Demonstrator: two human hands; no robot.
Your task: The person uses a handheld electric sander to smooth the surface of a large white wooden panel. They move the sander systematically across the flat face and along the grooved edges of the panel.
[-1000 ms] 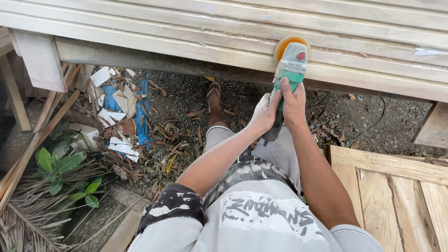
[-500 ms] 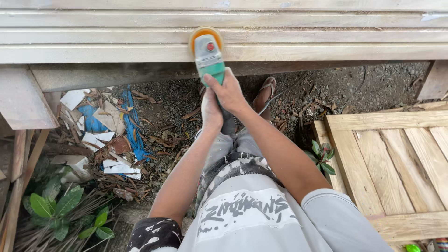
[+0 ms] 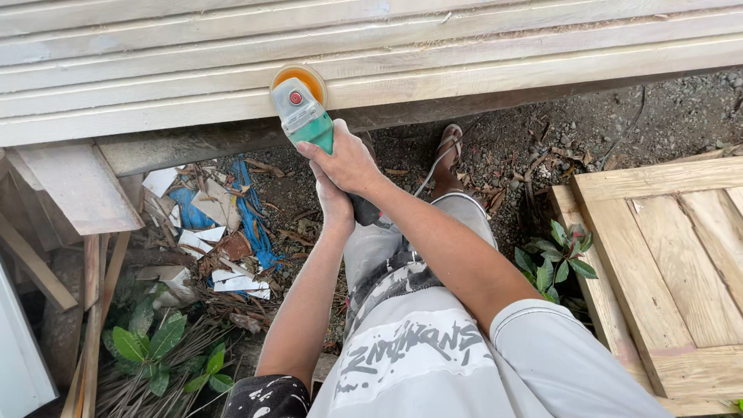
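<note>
Gripping the green-and-grey angle grinder (image 3: 304,111) at upper centre of the frame, your right hand (image 3: 348,161) has its fingers wrapped tight around the body. Your left hand (image 3: 334,200) sits just beneath, largely covered by the right; its finger position cannot be told. The grinder's orange sanding disc (image 3: 302,77) rests against the edge of the stacked pale timber boards (image 3: 464,54) spanning the top. A wooden pallet (image 3: 665,255) lies at right, paper and blue plastic litter (image 3: 209,224) at left.
</note>
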